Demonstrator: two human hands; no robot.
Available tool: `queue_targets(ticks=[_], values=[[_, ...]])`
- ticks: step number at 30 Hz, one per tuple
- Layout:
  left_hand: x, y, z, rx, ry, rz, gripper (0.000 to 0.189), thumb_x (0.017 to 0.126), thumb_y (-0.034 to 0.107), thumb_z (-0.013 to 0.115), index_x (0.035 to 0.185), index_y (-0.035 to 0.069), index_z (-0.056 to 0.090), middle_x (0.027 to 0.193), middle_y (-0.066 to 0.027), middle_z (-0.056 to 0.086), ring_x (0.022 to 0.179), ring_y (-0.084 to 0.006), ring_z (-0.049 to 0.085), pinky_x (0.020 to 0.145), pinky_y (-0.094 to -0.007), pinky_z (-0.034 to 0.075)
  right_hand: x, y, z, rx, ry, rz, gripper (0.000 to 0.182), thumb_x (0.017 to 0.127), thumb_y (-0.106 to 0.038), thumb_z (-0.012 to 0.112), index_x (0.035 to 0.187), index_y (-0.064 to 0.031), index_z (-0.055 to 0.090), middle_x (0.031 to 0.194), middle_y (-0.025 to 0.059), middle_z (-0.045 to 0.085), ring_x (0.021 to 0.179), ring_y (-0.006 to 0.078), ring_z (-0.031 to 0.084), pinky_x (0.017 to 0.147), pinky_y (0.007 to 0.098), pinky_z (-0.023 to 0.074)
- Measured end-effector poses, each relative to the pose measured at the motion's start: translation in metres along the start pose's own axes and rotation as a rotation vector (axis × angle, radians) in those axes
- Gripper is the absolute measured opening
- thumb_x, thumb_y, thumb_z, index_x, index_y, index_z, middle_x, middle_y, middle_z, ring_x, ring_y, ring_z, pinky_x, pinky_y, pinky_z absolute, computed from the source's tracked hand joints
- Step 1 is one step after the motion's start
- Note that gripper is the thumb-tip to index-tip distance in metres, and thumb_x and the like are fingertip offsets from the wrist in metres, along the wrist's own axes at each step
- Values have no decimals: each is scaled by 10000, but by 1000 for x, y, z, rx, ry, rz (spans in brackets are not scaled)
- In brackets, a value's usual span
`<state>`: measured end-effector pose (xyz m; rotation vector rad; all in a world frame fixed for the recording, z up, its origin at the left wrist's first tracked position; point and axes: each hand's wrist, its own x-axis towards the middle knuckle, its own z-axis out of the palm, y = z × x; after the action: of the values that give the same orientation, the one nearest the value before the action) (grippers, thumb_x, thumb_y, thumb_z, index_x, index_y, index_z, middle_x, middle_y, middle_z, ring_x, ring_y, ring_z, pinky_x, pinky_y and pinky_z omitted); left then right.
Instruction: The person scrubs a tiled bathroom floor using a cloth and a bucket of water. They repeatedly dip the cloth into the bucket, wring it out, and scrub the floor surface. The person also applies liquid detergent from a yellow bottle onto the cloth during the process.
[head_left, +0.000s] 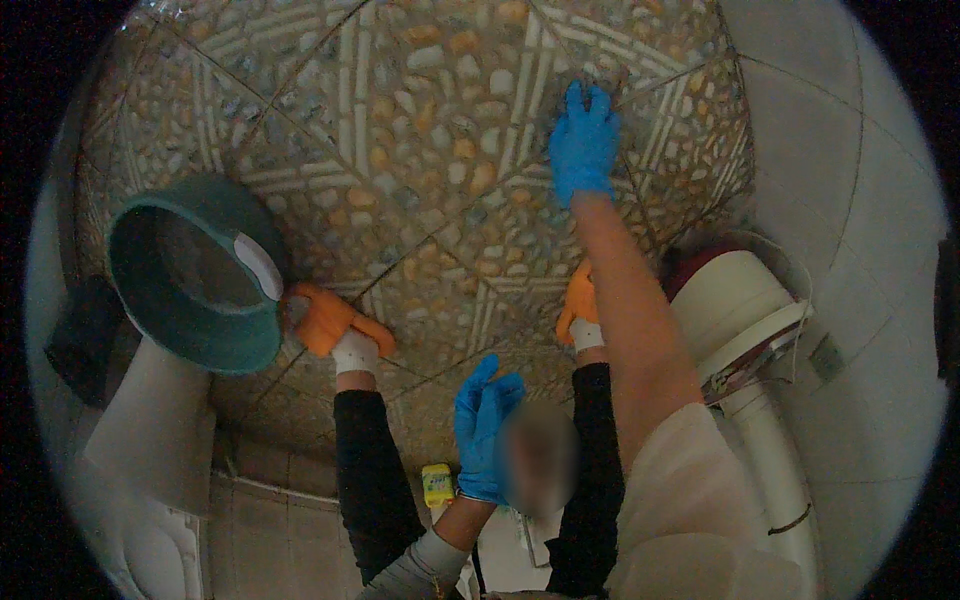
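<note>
My right hand (585, 146), in a blue glove, reaches forward with its fingertips against the pebble-patterned floor tiles (442, 142). Whether anything is under its fingers cannot be told. Nearer my body, my left hand (484, 427), also in a blue glove, hangs above the floor with its fingers loosely bent and partly apart; I see nothing in them, though a blurred patch covers its right side. Below are my legs in black trousers, with white socks and orange footwear (322, 319). A green plastic tub (259, 337) with a white handle stands close to my left foot.
At the right, a cream container (720, 300) with dark red near it stands by the tiled wall (847, 202), above a pale pipe (772, 450). A white pedestal (161, 420) is at the left. Behind my legs lies a small yellow pack (437, 484).
</note>
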<state>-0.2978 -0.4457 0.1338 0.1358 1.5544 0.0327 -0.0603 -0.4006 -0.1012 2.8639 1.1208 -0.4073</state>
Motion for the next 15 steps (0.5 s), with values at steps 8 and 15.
queue_targets(ticks=[8,15], values=[[3,-1,-8,-19,-19,45,367,858,250,498,1175,71,451,997,-78,567,889,-171,556,778,-315,461,-41,10,30,120,-143,7,405,790,-118,522,1185,-75,445,1138,180,419,968,336,463,796,384,440],[-2,-3,-12,-11,-14,62,364,857,246,502,1173,71,454,994,-82,567,878,-165,557,776,-311,461,11,10,3,143,-55,-55,336,811,-74,485,1146,-54,466,1108,178,437,924,308,494,762,364,454]])
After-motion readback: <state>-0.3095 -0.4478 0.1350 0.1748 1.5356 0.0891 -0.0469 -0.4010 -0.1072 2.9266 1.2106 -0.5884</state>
